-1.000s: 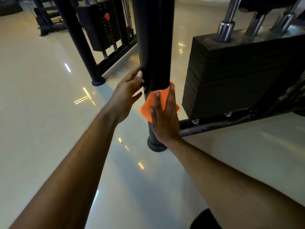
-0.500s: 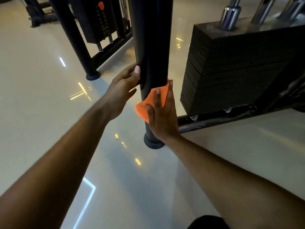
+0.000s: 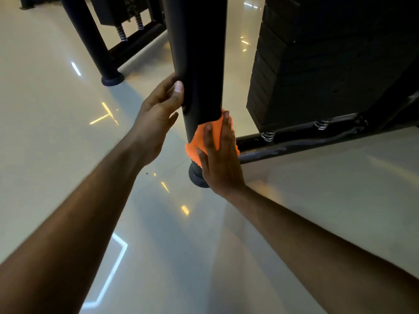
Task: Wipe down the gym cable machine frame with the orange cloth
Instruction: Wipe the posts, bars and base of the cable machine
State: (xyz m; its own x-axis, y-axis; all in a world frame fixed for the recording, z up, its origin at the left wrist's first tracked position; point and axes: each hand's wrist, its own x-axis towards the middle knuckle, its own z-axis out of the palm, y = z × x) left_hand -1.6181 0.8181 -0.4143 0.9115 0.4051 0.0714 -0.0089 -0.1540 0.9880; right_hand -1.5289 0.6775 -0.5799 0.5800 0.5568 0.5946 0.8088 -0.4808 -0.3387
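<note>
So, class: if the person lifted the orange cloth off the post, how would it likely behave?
Probably floppy: the orange cloth bends round the black post under the flat right hand. Likely light, since straight fingers alone hold it there. It would probably drop if released.

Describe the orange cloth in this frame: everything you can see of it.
The orange cloth is a small, bright, thin-looking piece of fabric with a zigzag-cut edge, crumpled. It is pressed against the lower part of the black upright post, just above the post's round foot. The right hand presses it flat with straight fingers and covers much of it; orange shows above, left and right of the fingers. The left hand holds the post higher up, clear of the cloth.
</note>
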